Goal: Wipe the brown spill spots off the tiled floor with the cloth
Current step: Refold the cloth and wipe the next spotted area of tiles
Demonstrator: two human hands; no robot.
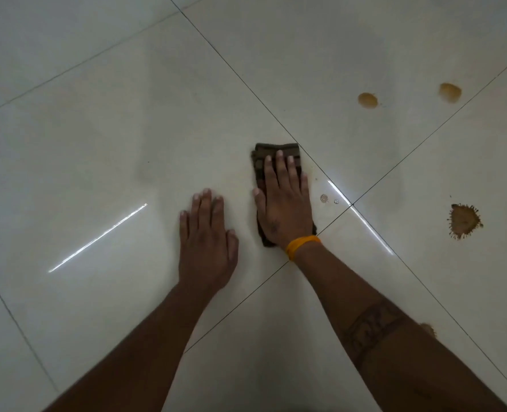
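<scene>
Pressed flat under the straight-fingered right hand (283, 203), long axis pointing away: folded dark brown cloth (276, 151); left hand (206, 236) open on glossy tiled floor (97, 144).

You're looking at an indoor floor, probably a home or similar, though nothing here pins down which room. All you get is big glossy cream tiles (103, 150) with thin dark grout lines (246, 81) running diagonally, and streaks of light (97, 237) reflected off the shine. No walls or furniture in view, so that's as far as it goes.
</scene>
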